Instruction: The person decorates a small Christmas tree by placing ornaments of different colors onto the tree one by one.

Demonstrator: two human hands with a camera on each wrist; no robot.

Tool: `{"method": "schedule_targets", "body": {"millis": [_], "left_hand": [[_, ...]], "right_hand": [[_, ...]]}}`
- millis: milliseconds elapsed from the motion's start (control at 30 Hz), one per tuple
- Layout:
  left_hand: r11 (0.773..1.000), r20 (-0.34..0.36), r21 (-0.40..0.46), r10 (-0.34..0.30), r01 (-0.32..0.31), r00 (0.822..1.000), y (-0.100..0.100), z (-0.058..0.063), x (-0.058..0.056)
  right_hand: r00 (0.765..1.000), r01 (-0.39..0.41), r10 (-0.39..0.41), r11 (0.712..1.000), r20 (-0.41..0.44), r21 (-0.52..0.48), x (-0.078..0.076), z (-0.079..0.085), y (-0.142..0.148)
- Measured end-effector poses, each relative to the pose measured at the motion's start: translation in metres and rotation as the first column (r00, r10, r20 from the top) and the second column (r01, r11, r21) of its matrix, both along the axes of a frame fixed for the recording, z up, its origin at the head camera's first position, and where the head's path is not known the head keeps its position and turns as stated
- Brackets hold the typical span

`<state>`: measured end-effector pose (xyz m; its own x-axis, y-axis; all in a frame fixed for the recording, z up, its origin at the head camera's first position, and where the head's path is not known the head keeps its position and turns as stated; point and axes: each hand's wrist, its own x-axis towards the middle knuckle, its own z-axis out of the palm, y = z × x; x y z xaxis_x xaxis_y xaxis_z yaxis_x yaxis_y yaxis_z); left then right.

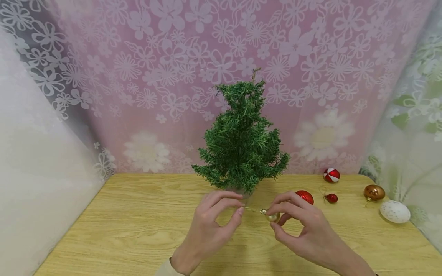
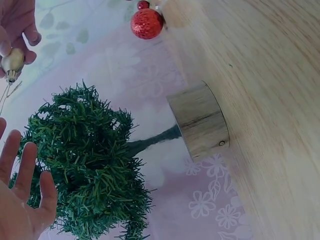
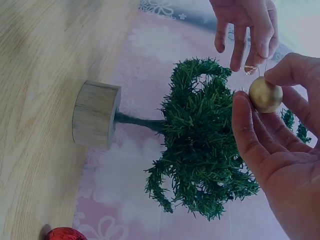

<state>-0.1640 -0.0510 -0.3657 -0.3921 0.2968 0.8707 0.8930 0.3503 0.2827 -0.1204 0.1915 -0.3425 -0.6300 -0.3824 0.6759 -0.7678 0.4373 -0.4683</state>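
A small gold bauble [image 1: 272,217] is pinched between the thumb and fingers of my right hand [image 1: 304,226]. From its cap a thin gold string runs leftward, and my left hand [image 1: 214,222] pinches the string's far end between thumb and fingertip. In the right wrist view the bauble [image 3: 266,95] shows round and shiny, its string stretched toward the other hand. Just behind both hands stands a small green artificial Christmas tree [image 1: 243,138]. Its round wooden base [image 2: 200,121] is plain in the left wrist view.
Right of the tree lie a red glitter bauble [image 1: 305,197], a tiny red bauble [image 1: 332,198], a red-and-white bauble [image 1: 332,175], a copper bauble [image 1: 374,192] and a speckled white egg-shaped ornament [image 1: 395,211]. Floral curtains [image 1: 165,76] surround the wooden table [image 1: 138,218].
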Motion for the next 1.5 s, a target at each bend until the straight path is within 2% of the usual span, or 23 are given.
{"method": "schedule_targets", "body": {"millis": [133,300,400,500,667,767,1033,1233,1500], "left_hand": [[0.997,-0.127,-0.047,0.056,-0.063,0.99,0.001,0.0,-0.002],[0.975,-0.304,-0.111,0.153,-0.195,0.94,0.003,-0.002,0.0],[0.967,-0.344,-0.119,0.174,-0.227,0.923,0.005,-0.002,0.001],[0.965,-0.349,-0.12,0.18,-0.234,0.92,0.005,-0.003,0.003],[0.972,-0.325,-0.102,0.169,-0.212,0.93,0.008,-0.002,0.004],[0.978,-0.32,-0.084,0.155,-0.191,0.935,0.01,-0.001,0.004],[0.981,-0.289,-0.089,0.14,-0.172,0.947,0.012,-0.001,0.004],[0.978,-0.267,-0.107,0.143,-0.177,0.953,0.009,0.001,0.002],[0.979,-0.262,-0.094,0.149,-0.179,0.953,0.004,0.016,-0.003]], "right_hand": [[0.999,-0.031,0.031,0.999,-0.006,-0.012,-0.002,-0.002,-0.002],[0.995,-0.078,0.076,0.997,-0.06,-0.026,-0.007,-0.006,-0.003],[0.994,-0.081,0.079,0.997,-0.075,-0.018,-0.008,-0.007,-0.004],[0.998,-0.046,0.046,0.999,-0.049,0.005,-0.006,-0.007,-0.004],[1.0,0.004,-0.003,0.999,-0.012,0.044,-0.005,-0.006,-0.005],[1.0,-0.008,0.009,0.998,-0.012,0.055,-0.005,-0.007,-0.005],[0.994,-0.078,0.079,0.997,-0.072,0.014,-0.008,-0.01,-0.006],[0.999,-0.006,0.008,1.0,-0.051,0.028,-0.005,-0.002,-0.008],[0.993,0.006,-0.004,1.0,-0.12,0.016,-0.009,0.009,-0.013]]}}
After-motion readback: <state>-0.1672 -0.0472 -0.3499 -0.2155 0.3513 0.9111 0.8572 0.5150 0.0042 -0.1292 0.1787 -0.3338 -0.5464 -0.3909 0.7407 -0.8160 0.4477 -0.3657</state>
